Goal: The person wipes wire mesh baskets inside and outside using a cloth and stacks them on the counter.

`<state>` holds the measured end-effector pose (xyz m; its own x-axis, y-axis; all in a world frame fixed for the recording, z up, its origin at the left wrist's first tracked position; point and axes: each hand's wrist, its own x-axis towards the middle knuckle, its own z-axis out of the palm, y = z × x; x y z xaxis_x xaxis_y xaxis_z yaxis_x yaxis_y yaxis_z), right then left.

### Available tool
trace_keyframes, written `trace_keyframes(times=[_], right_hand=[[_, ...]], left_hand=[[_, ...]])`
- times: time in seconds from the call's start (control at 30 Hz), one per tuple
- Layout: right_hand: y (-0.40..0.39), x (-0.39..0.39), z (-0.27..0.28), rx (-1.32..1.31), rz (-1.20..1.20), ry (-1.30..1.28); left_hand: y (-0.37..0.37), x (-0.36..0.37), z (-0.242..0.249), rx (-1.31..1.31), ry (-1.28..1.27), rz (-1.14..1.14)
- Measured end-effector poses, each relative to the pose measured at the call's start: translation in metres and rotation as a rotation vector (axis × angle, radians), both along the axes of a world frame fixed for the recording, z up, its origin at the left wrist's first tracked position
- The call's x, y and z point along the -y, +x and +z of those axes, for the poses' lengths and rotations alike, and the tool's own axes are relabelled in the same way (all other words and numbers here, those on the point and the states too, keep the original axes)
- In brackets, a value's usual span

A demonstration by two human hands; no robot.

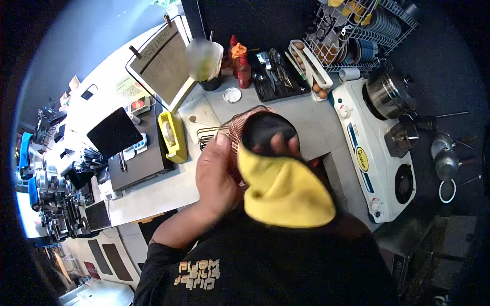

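Note:
My left hand [217, 176] is up in front of my chest, thumb raised, curled against a copper-coloured wire mesh basket [240, 122]. Thin wire loops stick out to the basket's left, and a dark rounded piece [265, 130] overlaps its right side. Bent fingertips of my right hand [285, 145] show over that dark piece, at the upper edge of a yellow cloth [283, 191]. The cloth hangs in loose folds toward my black shirt and is slightly blurred. It hides most of my right hand.
A two-burner stove [357, 153] stands right, with a steel pot [390, 92] on it. At the back are a black cutlery tray [280, 76], an egg holder [309, 64], red sauce bottles [244, 71] and a dish rack [357, 46]. A yellow tape dispenser [173, 137] sits left.

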<state>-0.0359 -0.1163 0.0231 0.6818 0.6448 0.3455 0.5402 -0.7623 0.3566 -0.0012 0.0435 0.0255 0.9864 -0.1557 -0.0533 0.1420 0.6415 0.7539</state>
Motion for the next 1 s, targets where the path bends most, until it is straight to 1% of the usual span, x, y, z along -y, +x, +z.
trace_keyframes(times=[0.03,0.07,0.1,0.13,0.2,0.27,0.3,0.33,0.37,0.4,0.47,0.53,0.57,0.63,0.67,0.7,0.73,0.77,0.87,0.9,1.0], right_hand=[[-0.009,-0.012,-0.012,0.001,0.124,-0.003],[-0.020,-0.022,-0.021,-0.148,0.268,0.237],[-0.028,-0.028,-0.017,-0.300,0.273,0.373],[-0.030,-0.027,-0.007,-0.344,0.269,0.408],[-0.028,-0.019,0.002,-0.306,0.099,0.518],[-0.024,-0.001,0.015,-0.239,-0.059,0.674],[-0.023,-0.001,0.020,-0.159,-0.064,0.817],[-0.022,-0.002,0.022,-0.078,-0.069,0.957],[-0.022,-0.004,0.023,-0.087,-0.079,1.081],[-0.026,-0.012,0.022,-0.144,-0.034,1.020],[-0.032,-0.038,0.020,-0.248,0.064,0.890],[-0.038,-0.058,0.018,-0.360,0.163,0.754],[-0.042,-0.062,0.012,-0.391,0.207,0.764],[-0.045,-0.065,-0.007,-0.459,0.299,0.782],[-0.045,-0.062,-0.013,-0.463,0.283,0.823],[-0.046,-0.059,-0.015,-0.466,0.265,0.868],[-0.046,-0.054,-0.015,-0.466,0.245,0.913],[-0.047,-0.045,-0.011,-0.413,0.206,0.896],[-0.042,-0.027,0.001,-0.300,0.146,0.994],[-0.038,-0.026,0.006,-0.191,0.112,0.978],[-0.032,-0.012,0.009,-0.128,0.088,1.001]], left_hand=[[0.002,-0.018,-0.004,-0.025,-0.005,-0.033],[0.005,-0.035,-0.018,0.048,0.045,0.021],[0.009,-0.051,-0.032,0.117,0.097,0.078],[0.008,-0.055,-0.023,0.055,-0.080,0.052],[0.006,-0.051,-0.002,0.093,-0.389,-0.005],[0.003,-0.063,-0.007,0.025,-0.411,-0.132],[0.002,-0.068,-0.011,0.035,-0.393,-0.181],[0.001,-0.070,-0.012,0.015,-0.396,-0.184],[0.000,-0.071,-0.013,-0.006,-0.397,-0.186],[0.000,-0.072,-0.014,-0.027,-0.398,-0.189],[0.007,-0.076,-0.016,0.078,-0.464,-0.226],[0.015,-0.078,-0.008,0.167,-0.413,-0.172],[0.023,-0.088,-0.009,0.225,-0.494,-0.271],[0.031,-0.092,-0.003,0.234,-0.466,-0.291],[0.030,-0.093,0.002,0.180,-0.388,-0.207],[0.031,-0.092,0.001,0.129,-0.362,-0.187],[0.033,-0.091,-0.002,0.078,-0.335,-0.169],[0.035,-0.089,-0.004,0.028,-0.309,-0.153],[0.033,-0.076,-0.004,-0.007,-0.300,-0.254],[0.033,-0.070,-0.001,-0.015,-0.281,-0.254],[0.033,-0.061,0.003,0.010,-0.271,-0.291]])
